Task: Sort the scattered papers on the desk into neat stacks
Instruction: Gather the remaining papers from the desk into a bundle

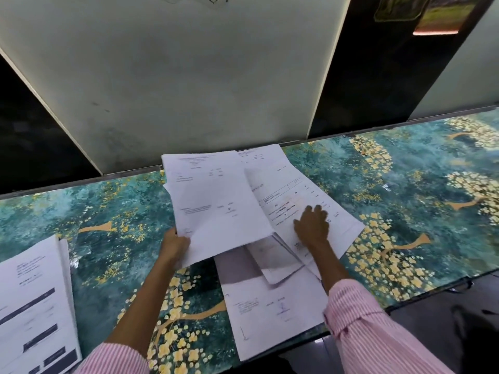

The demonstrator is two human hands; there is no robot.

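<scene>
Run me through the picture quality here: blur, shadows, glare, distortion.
Head view: the wide angle bends the far edge of the desk and splays the wall panels; print on the held sheets and the left stack is too soft to read; the held sheets cast a grey shadow on the loose pile beneath; a strip at top right glares orange.

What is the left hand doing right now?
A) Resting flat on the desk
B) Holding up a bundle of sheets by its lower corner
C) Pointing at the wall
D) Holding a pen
B: the left hand grips the lower corner of a raised bundle of sheets, while the right hand lies flat on another sheet.
</scene>
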